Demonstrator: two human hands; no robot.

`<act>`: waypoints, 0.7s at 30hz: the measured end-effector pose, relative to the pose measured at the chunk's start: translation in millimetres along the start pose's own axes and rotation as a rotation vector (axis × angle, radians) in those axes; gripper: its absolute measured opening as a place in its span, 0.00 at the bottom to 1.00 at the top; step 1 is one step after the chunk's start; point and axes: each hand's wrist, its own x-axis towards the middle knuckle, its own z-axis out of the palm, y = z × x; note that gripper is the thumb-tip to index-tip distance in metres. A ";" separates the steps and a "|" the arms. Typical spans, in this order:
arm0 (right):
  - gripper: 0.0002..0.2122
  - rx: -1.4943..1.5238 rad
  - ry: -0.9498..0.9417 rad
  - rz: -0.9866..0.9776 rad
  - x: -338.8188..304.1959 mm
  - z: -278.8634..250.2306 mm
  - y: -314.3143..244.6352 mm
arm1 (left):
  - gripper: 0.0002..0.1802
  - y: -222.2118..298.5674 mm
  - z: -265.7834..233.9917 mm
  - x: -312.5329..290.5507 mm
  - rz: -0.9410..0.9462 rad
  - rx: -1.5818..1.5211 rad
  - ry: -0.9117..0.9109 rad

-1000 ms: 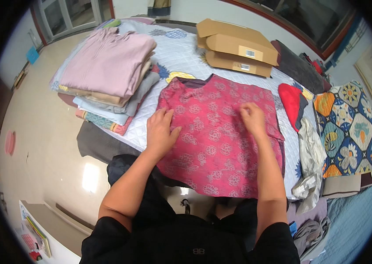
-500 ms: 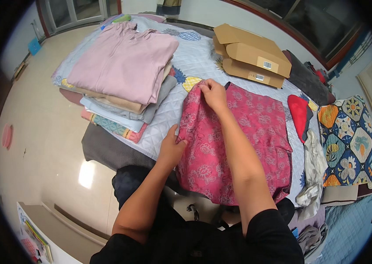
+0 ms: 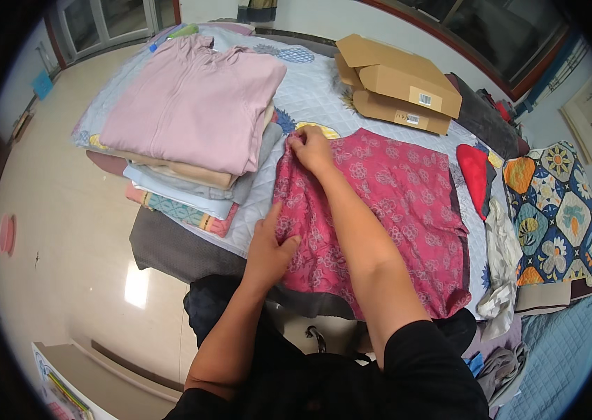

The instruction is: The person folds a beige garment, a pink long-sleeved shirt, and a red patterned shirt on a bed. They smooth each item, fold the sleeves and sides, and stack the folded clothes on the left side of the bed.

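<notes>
Shifted leftward since a moment ago, the right hand (image 3: 311,150) pinches the far left corner of the pink garment (image 3: 408,189). At its left edge rests the left hand (image 3: 271,257), thumb apart, grip unclear. The garment lies on a bedcover (image 3: 310,87) beside stacked clothes (image 3: 194,105).

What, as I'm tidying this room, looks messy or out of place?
The crumpled whitish material along the right edge of the pale quilted bedspread looks odd: loosely creased, unlike the folded pastel clothes stack. The pink floral garment also has its near right corner bunched.

Home: quilted bedspread (image 3: 313,84), folded clothes (image 3: 194,105)
</notes>
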 end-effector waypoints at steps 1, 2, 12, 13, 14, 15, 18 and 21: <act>0.16 0.025 0.085 0.002 -2.8 -2.6 1.4 | 0.37 1.6 -0.5 -1.0 0.067 0.267 0.007; 0.17 -0.025 0.124 -0.012 -8.5 -11.3 4.4 | 0.37 0.9 1.1 -2.7 0.134 0.531 0.004; 0.35 -0.356 -0.014 0.229 -65.9 -116.5 125.8 | 0.36 -13.5 18.4 9.9 0.118 0.998 -0.136; 0.33 -0.309 0.119 0.129 -71.1 -129.0 137.6 | 0.37 -12.0 18.1 13.0 0.130 0.999 -0.146; 0.32 -0.353 0.160 0.103 -83.1 -140.4 142.3 | 0.37 -13.9 16.6 12.4 0.127 0.993 -0.135; 0.30 -0.398 0.203 0.076 -97.7 -156.1 142.3 | 0.37 -14.5 15.1 11.9 0.127 0.985 -0.122; 0.29 -0.550 0.264 0.040 -153.0 -213.3 152.8 | 0.36 -13.9 16.5 9.9 0.131 1.004 -0.107; 0.28 -0.677 0.068 0.001 -209.8 -259.0 187.0 | 0.36 -15.0 20.8 7.6 0.152 1.047 -0.088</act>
